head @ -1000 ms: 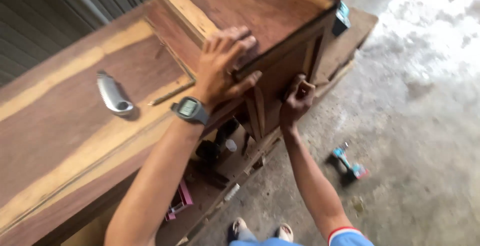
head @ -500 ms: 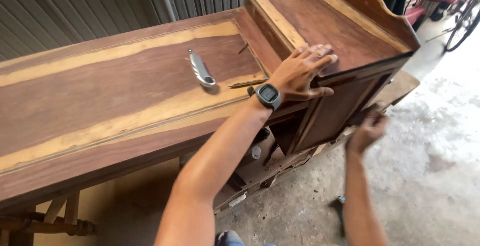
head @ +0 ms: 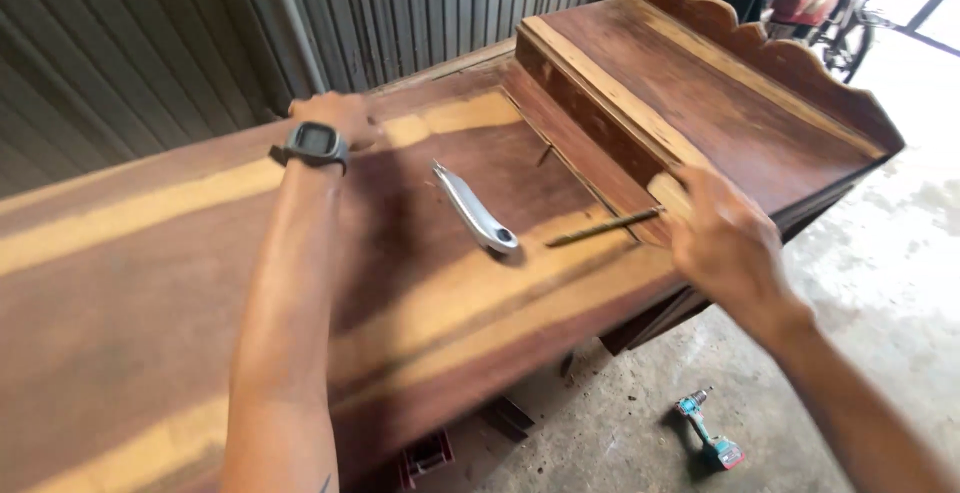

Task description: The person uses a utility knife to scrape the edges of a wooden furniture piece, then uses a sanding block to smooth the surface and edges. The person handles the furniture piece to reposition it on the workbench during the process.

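A long reddish-brown wooden slab [head: 180, 283] with pale streaks fills the left and middle. On its right end stands a dark wooden cabinet [head: 720, 103] with a scalloped back rail. My left hand [head: 340, 115], a dark watch on its wrist, reaches across the slab, its fingers curled over the far edge. My right hand [head: 722, 238] lies flat against the cabinet's near corner, its fingertips at the end of a thin dark rod [head: 600, 228]. A silver metal tool [head: 475, 211] lies on the slab between my two arms.
A corrugated metal wall [head: 300, 23] runs behind the slab. On the concrete floor [head: 880, 283] at the lower right lies a teal and red cordless drill [head: 708, 433]. A red box [head: 425, 453] shows under the slab. A parked motorbike [head: 830, 3] stands at the top right.
My left hand left the cabinet's front edge and reached across to the slab's far edge. My right hand rose from below the cabinet to its near corner. The view swung left and up.
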